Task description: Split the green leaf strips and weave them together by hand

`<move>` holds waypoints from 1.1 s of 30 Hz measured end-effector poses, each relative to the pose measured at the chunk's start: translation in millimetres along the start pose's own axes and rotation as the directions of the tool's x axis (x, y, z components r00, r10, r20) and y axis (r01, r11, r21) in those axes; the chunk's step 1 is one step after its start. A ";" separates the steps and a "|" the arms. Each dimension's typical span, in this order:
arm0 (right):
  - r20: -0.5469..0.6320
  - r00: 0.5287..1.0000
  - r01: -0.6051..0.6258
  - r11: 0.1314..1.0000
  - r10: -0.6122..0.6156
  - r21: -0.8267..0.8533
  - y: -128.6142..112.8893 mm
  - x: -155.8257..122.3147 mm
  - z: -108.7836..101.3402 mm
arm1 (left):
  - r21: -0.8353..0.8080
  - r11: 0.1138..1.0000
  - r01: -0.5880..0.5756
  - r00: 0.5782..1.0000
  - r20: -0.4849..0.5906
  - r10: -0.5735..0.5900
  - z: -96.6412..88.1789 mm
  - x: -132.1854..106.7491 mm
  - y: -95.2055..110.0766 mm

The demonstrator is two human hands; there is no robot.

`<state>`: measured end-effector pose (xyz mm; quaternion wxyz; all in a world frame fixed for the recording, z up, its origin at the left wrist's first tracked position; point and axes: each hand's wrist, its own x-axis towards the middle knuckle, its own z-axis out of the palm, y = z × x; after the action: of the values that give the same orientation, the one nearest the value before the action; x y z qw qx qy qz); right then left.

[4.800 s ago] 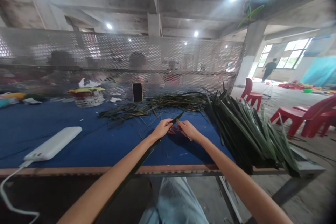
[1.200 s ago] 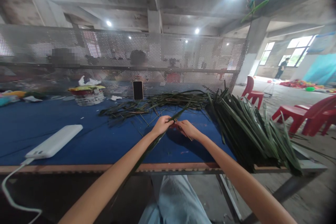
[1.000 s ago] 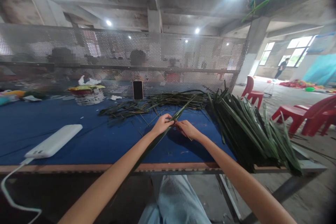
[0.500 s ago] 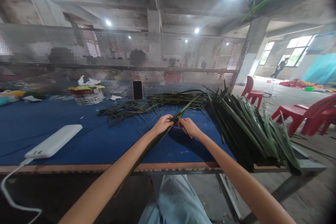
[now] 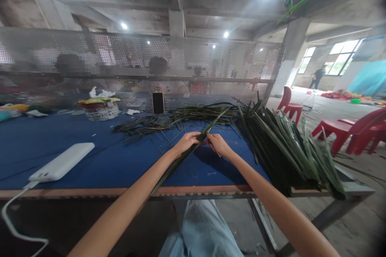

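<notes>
The left hand [image 5: 189, 140] pinches a leaf [image 5: 187, 153] slanting out past its grip; just beside, the right hand [image 5: 221, 143] clasps a thin tool [image 5: 218, 153], seemingly working the leaf's edge. Continuing calls for keeping it taut.

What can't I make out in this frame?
All in the head view:
Thin brown stick: partly covered by the right hand.
Long dark-green leaf: lower end hidden behind the left forearm.
White cable: end cut off by the bottom edge.
People: blurred behind the grey perforated metal screen.
</notes>
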<state>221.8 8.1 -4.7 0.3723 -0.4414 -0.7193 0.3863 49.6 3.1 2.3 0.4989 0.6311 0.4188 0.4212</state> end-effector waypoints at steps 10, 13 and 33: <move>0.051 0.999 0.000 1.000 -0.001 0.028 -3.6 -1.4 -1.1 | -0.035 0.999 0.022 0.999 -0.044 -0.024 1.9 -4.5 2.7; 0.060 0.998 -0.010 1.000 0.008 0.026 -2.7 -0.9 -0.5 | -0.050 0.998 0.042 0.997 -0.057 -0.045 1.9 -3.8 2.2; -0.038 0.999 -0.027 1.000 0.027 0.001 3.6 4.1 -0.5 | -0.463 0.877 0.127 0.992 0.047 -0.118 -23.2 0.9 7.4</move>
<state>222.2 13.1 -6.8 0.3805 -0.4583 -0.7061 0.3830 28.7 9.3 13.1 0.6648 0.4692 0.3404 0.4712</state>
